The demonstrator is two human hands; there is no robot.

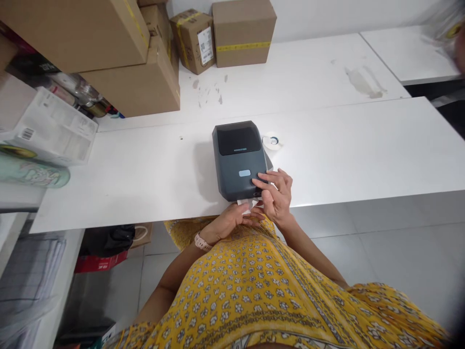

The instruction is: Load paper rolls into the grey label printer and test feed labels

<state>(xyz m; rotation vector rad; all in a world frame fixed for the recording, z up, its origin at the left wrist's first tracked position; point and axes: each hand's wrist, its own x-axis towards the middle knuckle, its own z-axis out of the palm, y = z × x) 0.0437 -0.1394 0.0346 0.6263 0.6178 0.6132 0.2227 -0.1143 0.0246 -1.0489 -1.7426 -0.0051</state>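
Observation:
A dark grey-blue label printer stands near the front edge of the white table, with a dark window on top and a pale blue button. From its front edge comes a short white label strip. My left hand is just below that edge, its thumb on the strip and its fingers underneath, partly hidden. Two fingertips of my right hand rest on the printer's top near its front right corner; its other fingers are bent and partly out of sight. Beside the printer, on its right, lies a white label roll.
Cardboard boxes stand along the back and are stacked at the left. A clear plastic box and a pale green cylinder lie at the left edge. The white table stretches away to the right. Below it are bags.

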